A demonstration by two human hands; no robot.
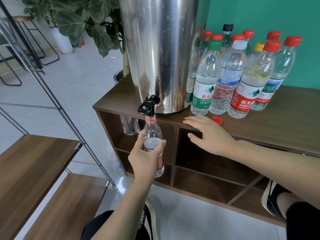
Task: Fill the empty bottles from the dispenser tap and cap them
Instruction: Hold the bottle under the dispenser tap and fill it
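Note:
A steel dispenser (159,49) stands on the wooden cabinet top (270,125), its black tap (148,107) jutting over the front edge. My left hand (147,158) grips an uncapped clear bottle (153,134) with a red neck ring, its mouth right under the tap. Water stands about halfway up inside it. My right hand (209,134) rests open on the cabinet's front edge, fingers flat on top. A loose red cap (217,120) lies just right of those fingers.
Several capped bottles (225,80) crowd the cabinet top right of the dispenser, in front of a green wall. Open cubby shelves (206,170) sit below. A plant (86,23) stands behind left, and wooden steps (34,170) with a metal rail are at left.

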